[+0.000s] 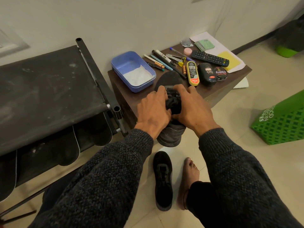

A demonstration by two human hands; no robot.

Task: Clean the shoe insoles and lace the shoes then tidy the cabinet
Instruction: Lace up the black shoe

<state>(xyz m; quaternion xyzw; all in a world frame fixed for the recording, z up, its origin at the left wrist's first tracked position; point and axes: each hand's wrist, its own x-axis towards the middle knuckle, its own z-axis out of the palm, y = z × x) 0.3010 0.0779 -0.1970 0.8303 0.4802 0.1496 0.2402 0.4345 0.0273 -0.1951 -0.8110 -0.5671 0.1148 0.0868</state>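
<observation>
I hold a black shoe (171,137) in the air in front of the low brown cabinet (128,99), heel toward me. My left hand (153,109) grips its left side and my right hand (192,109) grips its right side, fingers curled over the bunched black laces (174,101). A dark insole (169,78) lies on the cabinet top just beyond my hands. The second black shoe (162,180) stands on the tiled floor beside my bare foot (189,176).
On the cabinet top are a blue tub (131,69) with white cloth, pens, shoe polish tins (212,73), a remote (210,58) and papers. A black fabric shoe rack (49,96) stands at the left with shoes under it. A green bag (283,120) sits at the right.
</observation>
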